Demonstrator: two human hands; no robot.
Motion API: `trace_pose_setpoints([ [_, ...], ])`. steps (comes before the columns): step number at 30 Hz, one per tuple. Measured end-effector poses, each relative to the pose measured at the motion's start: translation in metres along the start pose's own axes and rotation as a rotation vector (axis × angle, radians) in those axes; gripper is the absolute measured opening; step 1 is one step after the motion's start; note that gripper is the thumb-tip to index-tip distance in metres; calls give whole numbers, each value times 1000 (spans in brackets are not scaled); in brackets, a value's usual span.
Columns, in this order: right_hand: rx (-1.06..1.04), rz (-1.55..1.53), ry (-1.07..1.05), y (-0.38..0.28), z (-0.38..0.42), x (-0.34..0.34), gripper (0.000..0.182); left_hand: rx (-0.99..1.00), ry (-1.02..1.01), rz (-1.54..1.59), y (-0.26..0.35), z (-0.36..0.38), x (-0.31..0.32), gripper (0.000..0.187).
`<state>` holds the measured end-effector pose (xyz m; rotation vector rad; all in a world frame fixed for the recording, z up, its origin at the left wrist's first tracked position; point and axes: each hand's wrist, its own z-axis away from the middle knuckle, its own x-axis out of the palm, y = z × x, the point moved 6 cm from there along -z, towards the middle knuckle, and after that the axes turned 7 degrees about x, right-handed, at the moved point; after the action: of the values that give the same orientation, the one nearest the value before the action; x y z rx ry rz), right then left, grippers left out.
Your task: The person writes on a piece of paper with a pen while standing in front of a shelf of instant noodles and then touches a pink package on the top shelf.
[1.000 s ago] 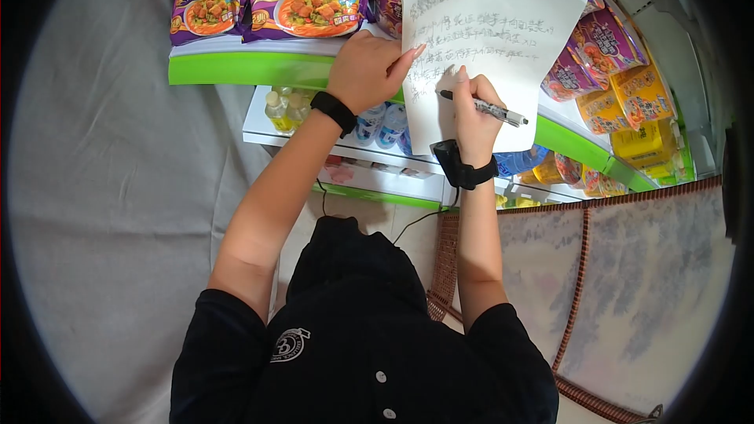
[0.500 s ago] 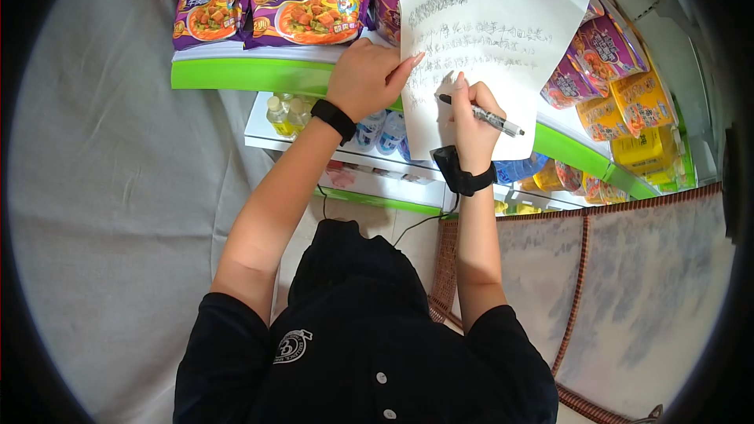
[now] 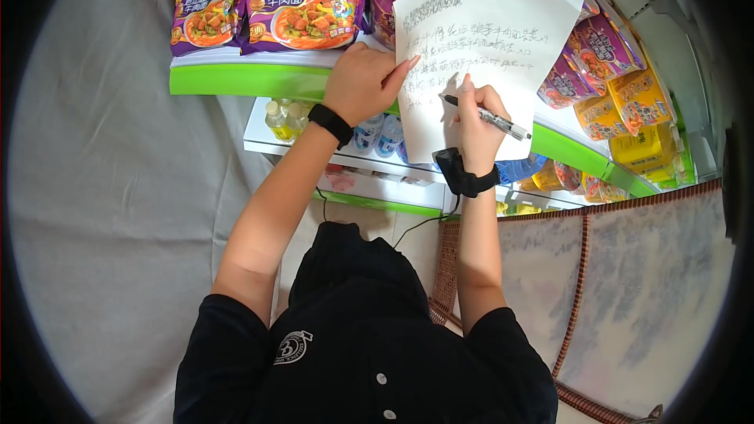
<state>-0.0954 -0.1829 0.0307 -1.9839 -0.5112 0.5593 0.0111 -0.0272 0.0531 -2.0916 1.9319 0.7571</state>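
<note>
Grey cloth [image 3: 118, 228]: sweeping down the whole left side, folds and all.
Upper shelf [image 3: 236, 81]: here's the stage, a white top with a bright green front edge; bottles [image 3: 390, 136] line up one level below.
Paper [image 3: 503, 31]: centre of the action, lying on the upper shelf, its lower end hanging over the green edge, handwritten lines across it and a scribbled-out patch up top.
Noodle packets [image 3: 302, 8]: purple, upright, left of the paper; yellow noodle cups [image 3: 646, 100] off to its right.
Left hand [image 3: 361, 82]: planted at the shelf edge, fingers bent, thumb on the paper's left margin; can't tell whether they pinch it.
Right hand [image 3: 481, 129]: over the lower paper, fingers clamped round the pen.
Pen [image 3: 503, 123]: slanting, tip by the lowest writing; contact too small to call.
</note>
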Motion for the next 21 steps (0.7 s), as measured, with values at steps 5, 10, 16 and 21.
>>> trace_pose_setpoints([
  [5,-91,69,-15,-13,3,4,32,-1,10,-4,1,0,0,22],
  [10,-34,41,-45,-17,0,7,33,4,7,14,2,-2,-2,24],
  [16,-23,76,-41,-7,-2,4,33,5,1,-6,-1,1,1,22],
  [21,-49,75,-32,-11,1,5,31,15,-6,-18,-2,2,3,16],
])
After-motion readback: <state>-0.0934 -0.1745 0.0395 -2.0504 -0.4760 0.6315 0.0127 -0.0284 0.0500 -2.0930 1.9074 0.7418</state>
